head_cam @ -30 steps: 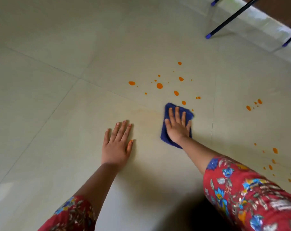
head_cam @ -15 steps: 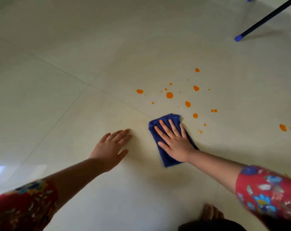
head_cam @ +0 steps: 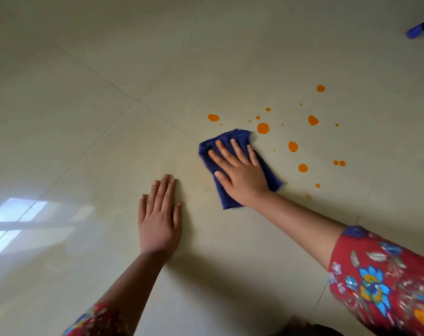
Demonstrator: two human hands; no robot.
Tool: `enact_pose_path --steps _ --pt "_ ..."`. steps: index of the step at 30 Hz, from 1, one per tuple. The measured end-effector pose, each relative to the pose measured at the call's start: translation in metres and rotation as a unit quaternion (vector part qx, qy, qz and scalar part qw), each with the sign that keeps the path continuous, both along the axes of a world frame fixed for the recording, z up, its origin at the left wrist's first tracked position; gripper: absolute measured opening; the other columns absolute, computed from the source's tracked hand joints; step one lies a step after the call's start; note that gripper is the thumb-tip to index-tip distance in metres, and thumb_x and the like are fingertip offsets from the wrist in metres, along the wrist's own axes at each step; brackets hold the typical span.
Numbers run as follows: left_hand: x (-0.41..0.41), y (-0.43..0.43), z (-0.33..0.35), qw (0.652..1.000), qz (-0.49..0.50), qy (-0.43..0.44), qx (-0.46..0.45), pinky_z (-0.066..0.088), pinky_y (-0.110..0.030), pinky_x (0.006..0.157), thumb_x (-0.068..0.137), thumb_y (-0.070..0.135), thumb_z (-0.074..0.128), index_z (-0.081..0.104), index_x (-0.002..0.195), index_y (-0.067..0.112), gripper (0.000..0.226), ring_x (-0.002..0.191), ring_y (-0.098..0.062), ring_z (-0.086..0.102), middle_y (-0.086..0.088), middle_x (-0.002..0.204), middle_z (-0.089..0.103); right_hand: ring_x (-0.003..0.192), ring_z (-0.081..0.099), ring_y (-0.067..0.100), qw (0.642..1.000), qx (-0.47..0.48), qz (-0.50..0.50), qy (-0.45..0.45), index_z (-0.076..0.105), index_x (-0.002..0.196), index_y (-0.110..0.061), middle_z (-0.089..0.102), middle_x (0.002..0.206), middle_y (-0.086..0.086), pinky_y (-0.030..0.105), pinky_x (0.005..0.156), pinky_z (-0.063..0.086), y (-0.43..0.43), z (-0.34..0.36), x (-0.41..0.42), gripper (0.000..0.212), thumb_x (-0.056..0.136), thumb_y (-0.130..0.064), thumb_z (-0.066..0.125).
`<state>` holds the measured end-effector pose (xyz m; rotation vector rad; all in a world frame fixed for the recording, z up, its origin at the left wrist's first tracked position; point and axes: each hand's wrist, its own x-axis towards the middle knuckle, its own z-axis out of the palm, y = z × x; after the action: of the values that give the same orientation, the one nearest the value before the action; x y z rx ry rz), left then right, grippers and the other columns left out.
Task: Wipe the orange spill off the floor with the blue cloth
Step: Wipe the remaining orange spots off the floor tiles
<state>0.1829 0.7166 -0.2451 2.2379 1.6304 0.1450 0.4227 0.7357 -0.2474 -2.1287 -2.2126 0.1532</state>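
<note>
A folded dark blue cloth (head_cam: pixel 232 138) lies flat on the pale tiled floor (head_cam: pixel 109 69). My right hand (head_cam: pixel 240 173) presses down on it with straight, spread fingers and hides its middle. Orange spill drops (head_cam: pixel 263 128) are scattered just beyond and to the right of the cloth, the nearest one close to its far corner. My left hand (head_cam: pixel 160 214) rests flat on the bare floor to the left of the cloth, apart from it, fingers straight.
A dark pole with a blue tip (head_cam: pixel 415 32) touches the floor at the far right. Tile joints cross the floor diagonally. A bright window reflection (head_cam: pixel 14 221) lies on the tiles at the left.
My right hand has pushed the cloth forward toward the orange drops. My left hand has turned and now lies flat with fingers pointing forward. The view has shifted.
</note>
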Motion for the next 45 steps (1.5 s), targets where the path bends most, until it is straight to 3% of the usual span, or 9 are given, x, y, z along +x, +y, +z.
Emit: enact_pose_path --steps 6,12,16,18,27,33,40,42,45 --pt "-0.003 0.000 0.001 1.000 -0.007 -0.002 0.001 0.006 -0.036 0.120 0.100 0.042 0.024 0.018 0.154 0.028 0.056 0.149 -0.008 0.001 0.012 0.161 0.011 0.150 0.011 0.022 0.963 -0.021 0.267 -0.017 0.021 0.152 -0.035 0.015 0.162 -0.008 0.047 0.120 0.009 -0.028 0.000 -0.013 0.056 0.098 -0.049 0.031" --pt "0.006 0.005 0.005 0.998 0.041 -0.033 0.037 0.019 -0.039 0.116 0.097 0.032 0.036 0.040 0.143 0.025 0.047 0.143 -0.019 0.027 0.006 0.153 0.036 0.145 0.028 0.027 0.999 0.037 -0.018 -0.021 0.034 0.149 -0.030 0.030 0.157 -0.003 0.050 0.116 0.020 0.034 -0.004 0.008 0.056 0.096 -0.045 0.027" --pt "0.016 0.015 0.003 0.988 0.110 -0.081 0.066 0.027 -0.036 0.107 0.091 0.024 0.045 0.050 0.131 0.019 0.041 0.126 -0.024 0.042 0.001 0.138 0.050 0.148 0.019 0.023 0.980 0.018 0.195 -0.017 0.026 0.151 -0.032 0.021 0.160 -0.006 0.048 0.119 0.013 0.025 -0.009 -0.032 0.055 0.098 -0.046 0.027" --pt "0.020 0.016 0.000 0.988 0.119 -0.062 0.071 0.026 -0.036 0.108 0.091 0.026 0.046 0.048 0.133 0.017 0.043 0.127 -0.025 0.041 -0.001 0.140 0.048 0.148 0.020 0.022 0.977 0.014 0.211 -0.027 0.027 0.151 -0.032 0.022 0.160 -0.007 0.047 0.119 0.013 0.053 -0.004 -0.035 0.055 0.098 -0.046 0.027" --pt "0.025 0.016 0.000 0.992 0.106 -0.011 0.066 0.025 -0.042 0.111 0.095 0.030 0.041 0.046 0.135 0.016 0.043 0.128 -0.029 0.039 -0.005 0.141 0.045 0.147 0.021 0.025 0.988 0.035 -0.153 0.002 0.027 0.152 -0.026 0.023 0.160 -0.002 0.050 0.117 0.016 0.047 -0.008 0.019 0.060 0.096 -0.046 0.019" --pt "0.024 0.015 -0.003 0.992 0.101 -0.009 0.069 0.027 -0.044 0.109 0.092 0.027 0.045 0.046 0.135 0.015 0.045 0.127 -0.031 0.039 -0.007 0.141 0.045 0.146 0.026 0.023 0.986 0.012 0.165 0.018 0.033 0.149 -0.030 0.029 0.158 -0.006 0.048 0.117 0.020 0.036 -0.005 -0.034 0.054 0.097 -0.045 0.028" --pt "0.028 0.012 0.002 0.991 0.114 -0.017 0.065 0.026 -0.043 0.111 0.094 0.026 0.044 0.045 0.136 0.015 0.043 0.129 -0.029 0.038 -0.006 0.141 0.045 0.148 0.018 0.022 0.976 0.007 -0.217 0.022 0.026 0.151 -0.034 0.021 0.160 -0.009 0.060 0.114 0.016 0.080 -0.005 0.084 0.058 0.096 -0.051 0.018" --pt "0.034 0.013 0.005 0.990 0.126 -0.029 0.061 0.026 -0.043 0.112 0.092 0.026 0.045 0.046 0.134 0.015 0.044 0.129 -0.029 0.038 -0.005 0.140 0.045 0.145 0.025 0.029 0.974 0.028 -0.225 0.016 0.029 0.151 -0.024 0.026 0.159 -0.001 0.054 0.114 0.024 0.046 -0.006 0.070 0.062 0.095 -0.047 0.015" --pt "0.060 0.023 0.011 0.991 0.110 -0.044 0.056 0.020 -0.042 0.114 0.091 0.029 0.044 0.042 0.140 0.017 0.051 0.134 -0.026 0.035 -0.003 0.146 0.042 0.143 0.031 0.027 0.997 0.026 -0.077 0.008 0.033 0.150 -0.022 0.031 0.157 0.001 0.047 0.110 0.031 0.004 -0.009 0.008 0.057 0.097 -0.041 0.024"
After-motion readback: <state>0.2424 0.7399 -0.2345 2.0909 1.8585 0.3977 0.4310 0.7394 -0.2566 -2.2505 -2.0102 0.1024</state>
